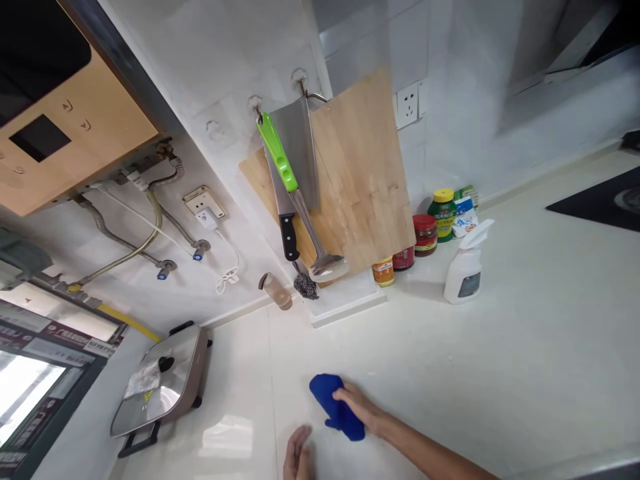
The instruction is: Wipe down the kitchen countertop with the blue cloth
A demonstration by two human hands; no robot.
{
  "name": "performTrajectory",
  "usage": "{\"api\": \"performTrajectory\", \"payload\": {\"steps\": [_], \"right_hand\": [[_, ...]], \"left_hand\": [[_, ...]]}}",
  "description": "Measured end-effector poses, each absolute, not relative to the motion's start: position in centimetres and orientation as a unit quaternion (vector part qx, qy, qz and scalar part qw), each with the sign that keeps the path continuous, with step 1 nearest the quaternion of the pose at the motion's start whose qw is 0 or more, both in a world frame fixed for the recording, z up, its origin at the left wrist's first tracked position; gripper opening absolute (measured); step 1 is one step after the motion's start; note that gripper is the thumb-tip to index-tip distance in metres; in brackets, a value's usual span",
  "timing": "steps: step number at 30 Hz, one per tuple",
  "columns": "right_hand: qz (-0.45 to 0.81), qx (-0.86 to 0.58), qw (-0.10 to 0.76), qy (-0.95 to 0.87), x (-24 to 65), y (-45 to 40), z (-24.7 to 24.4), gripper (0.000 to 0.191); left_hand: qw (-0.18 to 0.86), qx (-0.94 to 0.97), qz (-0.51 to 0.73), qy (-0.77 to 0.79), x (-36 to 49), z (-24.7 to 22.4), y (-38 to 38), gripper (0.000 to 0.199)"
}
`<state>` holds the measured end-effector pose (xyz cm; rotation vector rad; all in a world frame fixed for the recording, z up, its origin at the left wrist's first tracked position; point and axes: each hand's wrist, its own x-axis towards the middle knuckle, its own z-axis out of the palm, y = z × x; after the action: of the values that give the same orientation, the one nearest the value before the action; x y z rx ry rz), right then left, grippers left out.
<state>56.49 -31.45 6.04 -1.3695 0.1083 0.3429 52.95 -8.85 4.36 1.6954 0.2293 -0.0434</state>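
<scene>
- Blue cloth (326,393) sits on the white counter (410,367), in our right hand (359,408).
- Right: thumb and fingers closed on its edge.
- Left hand (299,453): loosely curled, nothing seen in it, near the cloth.
- We'd judge it light, soft, floppy, not fragile; grip the bunched middle, palm flat.

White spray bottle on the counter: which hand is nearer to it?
Right. The right hand, gripping a blue cloth, is below-left of the spray bottle in the picture; the left hand is farther left, at the bottom edge.
</scene>
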Motion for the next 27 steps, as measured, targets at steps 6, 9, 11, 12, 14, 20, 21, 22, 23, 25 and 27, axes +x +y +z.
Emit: {"api": "performTrajectory", "payload": {"steps": [6, 9, 11, 12, 14, 20, 21, 22, 23, 25, 27], "right_hand": [[0.206, -0.517, 0.828, 0.062, 54.0, -33.1, 8.8, 0.033], [0.185, -0.527, 0.828, 0.041, 53.4, -33.8, 9.6, 0.032], [0.15, -0.566, 0.811, 0.019, 53.4, -34.2, 9.5, 0.034], [0.131, -0.589, 0.797, 0.01, 53.5, -34.3, 9.3, 0.033], [0.104, -0.632, 0.768, -0.001, 53.6, -34.5, 8.5, 0.032], [0.064, -0.685, 0.726, 0.014, 53.7, -36.0, 5.8, 0.04], [0.049, -0.704, 0.708, 0.014, 53.7, -36.5, 5.3, 0.04], [0.031, -0.728, 0.685, 0.011, 53.6, -36.9, 4.8, 0.04], [0.01, -0.753, 0.658, 0.006, 53.4, -37.3, 4.1, 0.04], [-0.028, -0.794, 0.608, -0.01, 52.9, -38.2, 2.8, 0.039], [-0.043, -0.808, 0.587, -0.02, 51.9, -39.0, 1.4, 0.037]], "left_hand": [[0.774, 0.584, -0.213, 0.123, 53.2, 9.0, -15.2, 0.073], [0.746, 0.629, -0.162, 0.145, 52.8, 10.1, -17.2, 0.069], [0.698, 0.689, -0.113, 0.158, 52.6, 10.7, -17.4, 0.066], [0.671, 0.717, -0.097, 0.161, 52.5, 11.1, -17.3, 0.065], [0.616, 0.77, -0.067, 0.156, 52.8, 12.3, -16.6, 0.063], [0.411, 0.903, 0.115, 0.06, 56.0, 17.0, -13.0, 0.049], [0.382, 0.91, 0.157, 0.037, 56.4, 17.2, -12.4, 0.047], [0.353, 0.914, 0.198, 0.012, 56.6, 17.1, -11.9, 0.046], [0.323, 0.919, 0.226, -0.019, 56.6, 16.6, -11.4, 0.045], [0.259, 0.935, 0.215, -0.11, 55.7, 14.7, -10.4, 0.042], [0.195, 0.949, 0.131, -0.21, 53.9, 12.7, -9.4, 0.037]]}}
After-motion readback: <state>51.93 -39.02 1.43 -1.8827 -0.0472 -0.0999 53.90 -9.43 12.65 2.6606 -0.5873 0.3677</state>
